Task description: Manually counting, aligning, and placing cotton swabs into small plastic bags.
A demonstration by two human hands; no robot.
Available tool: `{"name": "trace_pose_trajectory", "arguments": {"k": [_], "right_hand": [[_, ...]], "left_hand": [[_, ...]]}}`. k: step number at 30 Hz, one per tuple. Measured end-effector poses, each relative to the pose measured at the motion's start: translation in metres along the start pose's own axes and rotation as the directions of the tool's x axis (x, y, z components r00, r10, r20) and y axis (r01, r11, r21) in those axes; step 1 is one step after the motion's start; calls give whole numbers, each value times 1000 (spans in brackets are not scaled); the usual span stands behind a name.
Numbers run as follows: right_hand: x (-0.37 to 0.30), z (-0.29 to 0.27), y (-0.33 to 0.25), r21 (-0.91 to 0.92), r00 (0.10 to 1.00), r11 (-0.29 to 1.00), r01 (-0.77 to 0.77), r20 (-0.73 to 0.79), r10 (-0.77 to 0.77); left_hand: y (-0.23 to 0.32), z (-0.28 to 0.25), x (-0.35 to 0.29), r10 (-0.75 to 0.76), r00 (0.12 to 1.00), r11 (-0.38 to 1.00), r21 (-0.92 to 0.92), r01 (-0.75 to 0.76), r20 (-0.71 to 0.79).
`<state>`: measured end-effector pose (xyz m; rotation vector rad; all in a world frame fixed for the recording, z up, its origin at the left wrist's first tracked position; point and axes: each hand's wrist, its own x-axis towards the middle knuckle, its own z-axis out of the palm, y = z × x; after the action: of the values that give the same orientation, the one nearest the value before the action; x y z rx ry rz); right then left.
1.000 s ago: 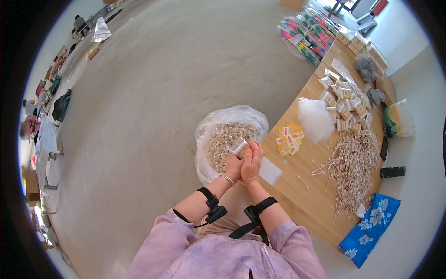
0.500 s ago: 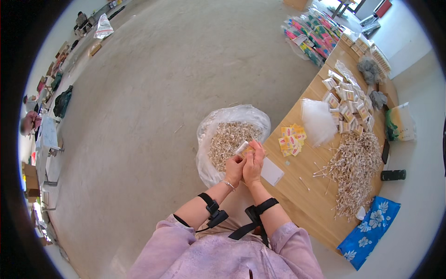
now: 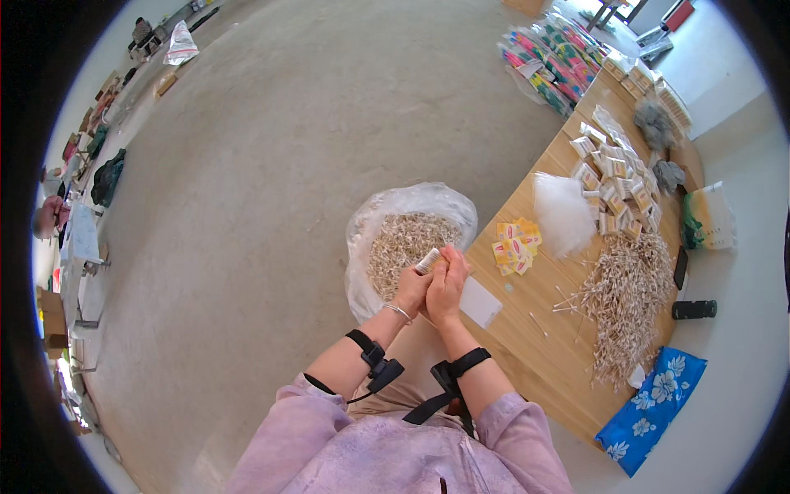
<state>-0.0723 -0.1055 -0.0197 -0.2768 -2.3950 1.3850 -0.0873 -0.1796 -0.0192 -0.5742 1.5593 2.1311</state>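
Both my hands meet in front of me, over the near right rim of a clear plastic sack full of cotton swabs. Between them is a bundle of cotton swabs, its white tips sticking out at the far left. My left hand closes on the bundle from the left. My right hand wraps it from the right, palm turned inward. The lower part of the bundle is hidden by my fingers. Just right of my hands, a white card lies at the table's edge.
The wooden table on my right bears yellow printed cards, clear plastic bags, packed swab bundles and a loose swab heap. Beyond are a dark cylinder and a blue floral pouch. Colourful wrapped packs stand farther off.
My left hand has shifted slightly and sits closer against my right hand around the swab bundle. The view has moved a little; the things on the table stay as they were.
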Motion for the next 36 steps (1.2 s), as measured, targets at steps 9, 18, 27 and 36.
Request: {"name": "trace_pose_trajectory", "arguments": {"k": [9, 18, 27, 36], "right_hand": [[-1, 6, 3, -40, 997, 999, -24, -71, 21], [-2, 12, 2, -53, 990, 998, -19, -137, 11], [-2, 9, 2, -19, 993, 1000, -18, -117, 15], [-1, 14, -1, -34, 988, 999, -9, -156, 4]], "left_hand": [[25, -8, 26, 111, 994, 987, 112, -111, 7], [25, 3, 14, 174, 985, 962, 212, -174, 20], [27, -7, 20, 108, 987, 973, 191, -129, 116], [26, -2, 29, 113, 974, 902, 391, -183, 195]]}}
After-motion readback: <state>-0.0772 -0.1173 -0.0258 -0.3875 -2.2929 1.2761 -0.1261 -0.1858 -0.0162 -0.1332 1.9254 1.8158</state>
